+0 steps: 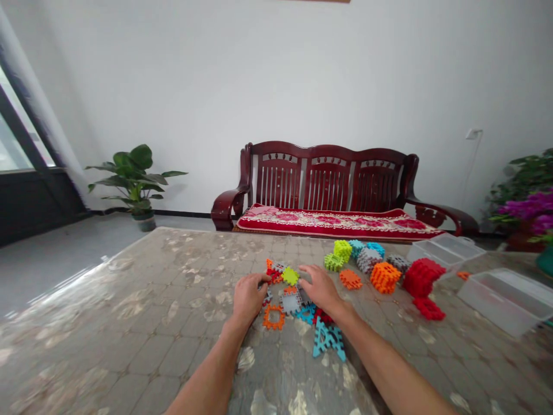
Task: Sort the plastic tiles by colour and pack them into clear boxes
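Note:
My left hand (249, 297) rests at the left edge of a loose pile of notched, interlocking plastic building pieces. Its index finger reaches to a red piece (275, 276), with the thumb slightly apart from it. On the pile's right side is my right hand (320, 286), thumb and fingers apart, close to a yellow-green piece (290, 275) and holding nothing visible. Between the hands lie a grey square piece (290, 301) and an orange square frame (273, 317). Blue pieces (306, 314) and a teal triangular piece (328, 340) sit nearer me. My right hand partly hides some grey and red pieces.
Sorted stacks stand to the right: yellow-green (343, 251), grey (369, 260), orange (385, 278) and red (423, 276). A flat orange piece (350, 279) lies beside them. Farther right are clear plastic boxes (496, 302). Behind the cloth-covered table (173, 288) stands a wooden bench (326, 178).

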